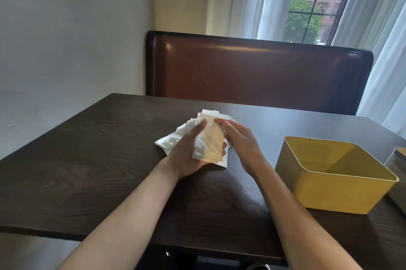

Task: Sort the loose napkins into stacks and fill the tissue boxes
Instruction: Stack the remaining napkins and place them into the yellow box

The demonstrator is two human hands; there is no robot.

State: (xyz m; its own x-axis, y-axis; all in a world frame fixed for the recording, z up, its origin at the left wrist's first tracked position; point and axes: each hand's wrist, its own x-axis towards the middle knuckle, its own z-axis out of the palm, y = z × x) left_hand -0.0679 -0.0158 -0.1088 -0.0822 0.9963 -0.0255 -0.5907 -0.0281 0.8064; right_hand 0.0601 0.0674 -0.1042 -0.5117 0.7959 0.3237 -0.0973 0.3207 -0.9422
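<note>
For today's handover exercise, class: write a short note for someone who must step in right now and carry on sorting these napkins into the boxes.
Left hand: grips a stack of napkins, held just above the table.
Right hand: fingertips touch the stack's far edge, seemingly squaring it.
More loose napkins lie under and behind the hands.
Yellow box stands to the right, open and empty; a second box shows only at the frame edge.
Done: one stack partly gathered.
Left: finish stacking, then fill the boxes.
</note>
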